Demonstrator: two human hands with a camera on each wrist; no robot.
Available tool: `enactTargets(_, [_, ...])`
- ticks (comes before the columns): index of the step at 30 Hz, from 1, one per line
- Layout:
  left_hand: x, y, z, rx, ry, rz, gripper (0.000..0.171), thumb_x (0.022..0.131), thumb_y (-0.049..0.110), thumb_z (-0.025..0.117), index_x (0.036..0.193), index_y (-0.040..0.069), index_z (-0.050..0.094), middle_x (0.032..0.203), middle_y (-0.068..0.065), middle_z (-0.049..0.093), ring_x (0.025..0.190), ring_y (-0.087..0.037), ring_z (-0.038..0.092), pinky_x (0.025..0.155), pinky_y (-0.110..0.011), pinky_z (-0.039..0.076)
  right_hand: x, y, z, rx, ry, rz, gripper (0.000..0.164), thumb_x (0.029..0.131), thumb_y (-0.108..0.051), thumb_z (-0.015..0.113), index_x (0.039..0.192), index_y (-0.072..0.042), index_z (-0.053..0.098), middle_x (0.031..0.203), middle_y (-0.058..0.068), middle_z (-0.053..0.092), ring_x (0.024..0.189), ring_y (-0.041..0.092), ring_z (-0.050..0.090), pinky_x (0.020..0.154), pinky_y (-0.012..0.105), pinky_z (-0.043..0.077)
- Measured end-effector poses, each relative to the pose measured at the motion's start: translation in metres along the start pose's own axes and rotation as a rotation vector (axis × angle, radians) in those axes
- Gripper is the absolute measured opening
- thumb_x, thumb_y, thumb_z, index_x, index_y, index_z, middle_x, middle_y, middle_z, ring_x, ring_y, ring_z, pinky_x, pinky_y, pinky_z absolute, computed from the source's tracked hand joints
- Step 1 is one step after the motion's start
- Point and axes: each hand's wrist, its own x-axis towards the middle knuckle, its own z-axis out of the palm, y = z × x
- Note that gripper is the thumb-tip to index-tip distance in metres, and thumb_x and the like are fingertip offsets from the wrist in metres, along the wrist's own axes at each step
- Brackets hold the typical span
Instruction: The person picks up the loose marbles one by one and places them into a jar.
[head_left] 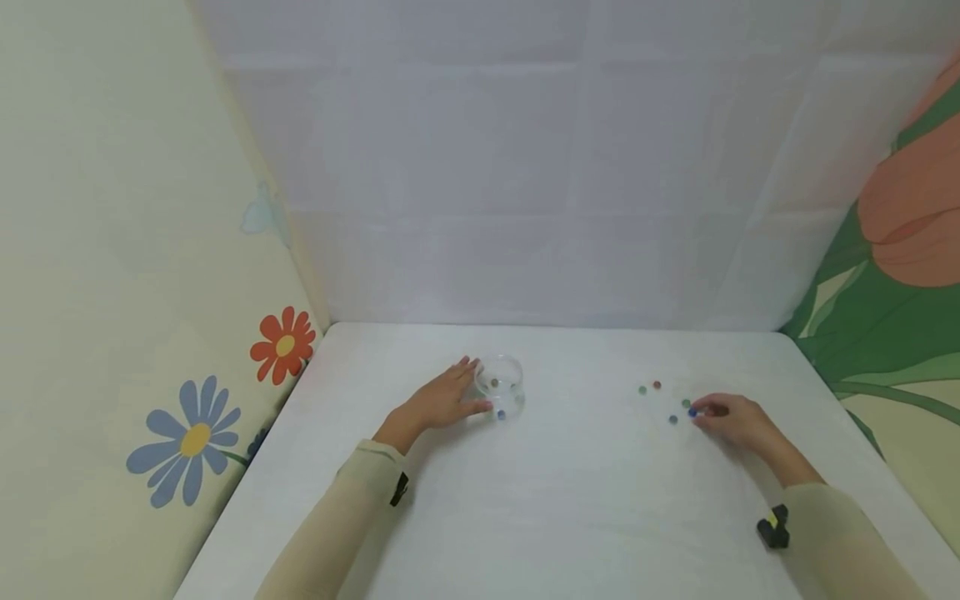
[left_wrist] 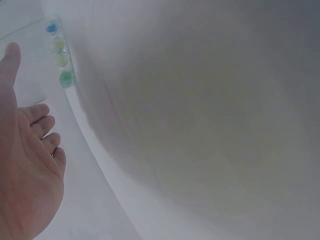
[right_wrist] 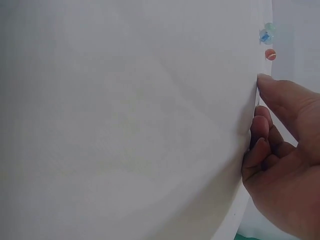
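In the head view, my left hand (head_left: 438,402) rests at the left side of a clear round container (head_left: 512,360), its fingers straight and its thumb stretched along the near side. Several marbles lie inside, among them a blue marble (head_left: 501,414) and, in the left wrist view, a green marble (left_wrist: 66,78). Over on the right, my right hand (head_left: 738,423) pinches a bright blue marble (head_left: 692,412) between thumb and fingers, at the table. That marble cannot be made out in the right wrist view, where the thumb and curled fingers (right_wrist: 260,127) show.
Left of the right hand lie loose marbles: a green marble (head_left: 642,390), a red marble (head_left: 657,385), a second green marble (head_left: 686,403) and a grey-blue marble (head_left: 672,419). A white table (head_left: 555,500) meets a white sheet (head_left: 465,167) hanging behind it.
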Motion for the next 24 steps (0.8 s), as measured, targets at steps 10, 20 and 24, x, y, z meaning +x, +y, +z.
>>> enactTargets(10, [-0.0013, 0.0016, -0.0011, -0.015, -0.001, -0.005, 0.091, 0.098, 0.065, 0.05, 0.162, 0.006, 0.021, 0.168, -0.014, 0.018, 0.156, -0.03, 0.012, 0.126, -0.048, 0.018, 0.0007, -0.0009, 0.0015, 0.004, 0.007, 0.009, 0.036, 0.096, -0.021, 0.069, 0.124, 0.001, 0.066, 0.116, 0.025, 0.063, 0.107, 0.04, 0.057, 0.09, 0.054, 0.05])
enactTargets(20, [-0.0016, 0.0016, -0.0017, -0.024, -0.002, -0.003, 0.093, 0.097, 0.066, 0.051, 0.162, 0.006, 0.021, 0.168, -0.015, 0.017, 0.156, -0.03, 0.011, 0.126, -0.049, 0.018, -0.0016, -0.0011, 0.0023, 0.004, 0.023, 0.0, 0.033, 0.097, -0.022, 0.067, 0.121, 0.0, 0.067, 0.119, 0.026, 0.063, 0.11, 0.042, 0.057, 0.091, 0.056, 0.049])
enactTargets(24, [-0.0008, 0.0005, -0.0009, -0.023, -0.002, -0.006, 0.093, 0.097, 0.067, 0.051, 0.162, 0.007, 0.02, 0.169, -0.013, 0.017, 0.157, -0.029, 0.011, 0.126, -0.048, 0.017, -0.0015, -0.0022, 0.0024, 0.025, 0.029, 0.014, 0.035, 0.097, -0.021, 0.065, 0.124, 0.002, 0.065, 0.123, 0.028, 0.062, 0.114, 0.044, 0.056, 0.094, 0.057, 0.049])
